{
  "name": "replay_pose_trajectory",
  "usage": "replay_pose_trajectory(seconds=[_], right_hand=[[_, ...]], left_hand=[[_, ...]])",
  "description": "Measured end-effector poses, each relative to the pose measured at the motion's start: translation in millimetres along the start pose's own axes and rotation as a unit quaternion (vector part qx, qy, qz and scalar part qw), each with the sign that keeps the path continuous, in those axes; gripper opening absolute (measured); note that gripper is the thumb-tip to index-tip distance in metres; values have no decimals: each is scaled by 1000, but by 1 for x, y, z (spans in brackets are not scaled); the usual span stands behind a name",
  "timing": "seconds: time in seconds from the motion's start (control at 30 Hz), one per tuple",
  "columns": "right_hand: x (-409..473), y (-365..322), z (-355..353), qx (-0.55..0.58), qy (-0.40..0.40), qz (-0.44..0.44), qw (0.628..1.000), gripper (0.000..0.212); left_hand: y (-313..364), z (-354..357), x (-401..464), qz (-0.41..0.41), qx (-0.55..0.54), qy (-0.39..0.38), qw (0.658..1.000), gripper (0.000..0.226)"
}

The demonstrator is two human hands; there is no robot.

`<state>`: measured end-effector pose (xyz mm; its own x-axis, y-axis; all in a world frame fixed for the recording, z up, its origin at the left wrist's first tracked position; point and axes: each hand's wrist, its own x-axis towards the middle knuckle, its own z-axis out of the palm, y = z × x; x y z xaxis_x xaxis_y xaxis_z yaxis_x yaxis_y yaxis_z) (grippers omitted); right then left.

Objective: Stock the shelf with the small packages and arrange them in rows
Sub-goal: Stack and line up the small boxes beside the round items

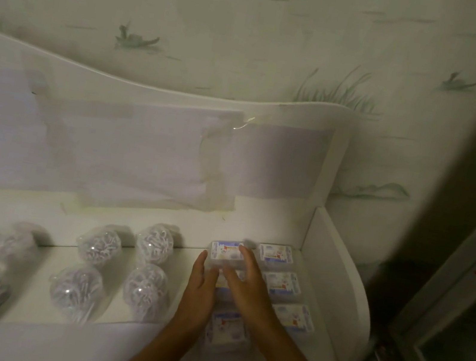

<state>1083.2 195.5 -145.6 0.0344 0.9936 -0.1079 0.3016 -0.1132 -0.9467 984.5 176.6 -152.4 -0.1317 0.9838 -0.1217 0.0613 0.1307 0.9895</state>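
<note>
Both forearms are reaching in from the bottom edge, angling up onto the right end of the white shelf [340,260]. The left hand [200,287] is lying flat, fingers straight, its tips pressing the left side of the rear package [226,252]. The right hand [245,282] is stretching over that same package's right edge, fingers extended and a little blurred, nothing curling round it, so the pack is sitting on the shelf, hemmed between two flat, uncurled hands. Just right of the right hand, a row of three packages [282,282] is running front to back along the shelf's end wall. Beneath the wrists, a front package [226,328] is lying flat. Left of the left hand, four round clear packs [145,294] are sitting in pairs.
</note>
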Motion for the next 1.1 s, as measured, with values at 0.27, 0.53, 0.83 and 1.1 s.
replay_pose_trajectory(seconds=[0.27, 0.53, 0.83, 1.1], right_hand=[[-4, -1, 6, 23, 22, 24, 999, 51], [-1, 6, 21, 50, 18, -2, 999, 48], [2, -5, 9, 15, 35, -44, 998, 30], [17, -33, -60, -209, -56, -123, 969, 30]], left_hand=[[-1, 2, 2, 42, 19, 18, 999, 32], [-5, -11, 5, 57, 71, 34, 995, 36], [11, -14, -1, 91, 69, 8, 993, 44], [30, -2, -4, 189, 163, -45, 967, 48]])
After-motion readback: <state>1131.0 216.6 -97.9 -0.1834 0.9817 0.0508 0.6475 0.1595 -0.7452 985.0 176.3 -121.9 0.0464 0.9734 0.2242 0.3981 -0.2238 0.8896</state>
